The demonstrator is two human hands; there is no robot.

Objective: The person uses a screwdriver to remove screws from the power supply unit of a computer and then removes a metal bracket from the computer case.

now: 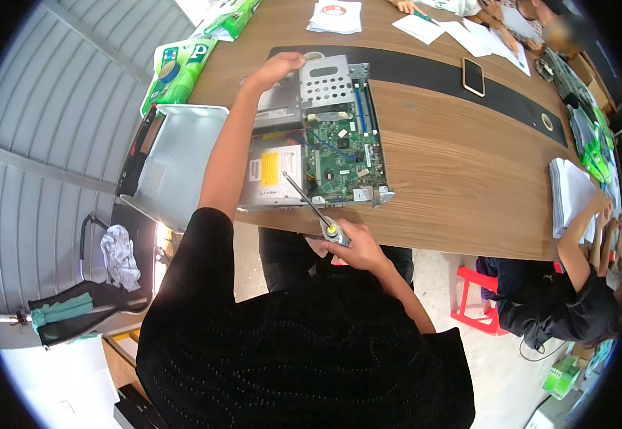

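An opened desktop computer case (384,193) lies on the table in front of me, its green motherboard (339,161) exposed. My left hand (280,69) reaches over it to the far side, fingers closed on the edge of a perforated silver metal bracket (326,84). Near the table's front edge, my right hand (359,247) is wrapped around the handle of a screwdriver (309,200). The screwdriver's long shaft points away and to the left, its tip over the silver optical drive (271,168) with a yellow label. My left forearm hides part of the case's left side.
A detached case cover (185,143) lies left of the computer, by green plastic packages (182,75). A phone (473,76) and a paper stack (334,17) lie farther off. People sit at the far and right sides, near another paper stack (572,193) and a red stool (477,300).
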